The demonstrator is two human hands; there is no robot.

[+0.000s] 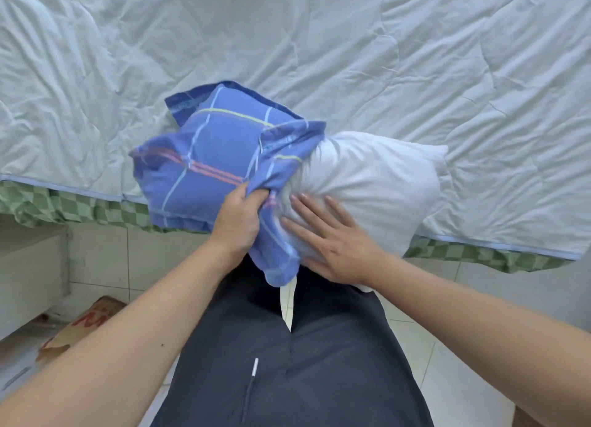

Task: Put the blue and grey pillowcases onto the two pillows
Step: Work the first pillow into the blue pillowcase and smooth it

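Soft white pillow (367,183), plump and creased, lying across the near edge of a rumpled pale quilt (287,42). Left half of it sheathed in the blue pillowcase (198,167), thin woven cotton checked with pale blue, pink and yellow-green lines; right half bare. Open hem of the case bunched into folds just above and beside the fingers of both hands. Left hand (238,225) gripping that gathered hem, fingers curled tight into the cloth, thumb tucked against the fold. Right hand (332,244) flat on the bare pillow just right of the hem, fingers straight and slightly spread, pressing dents into the filling. Loose corner of the case drooping below the left fingers over dark grey shorts (303,346). Green checked sheet (96,210) peeping under the quilt's edge, left of the curled fingers. Glossy white floor tiles (463,346) below. Grey pillowcase and second pillow not seen.
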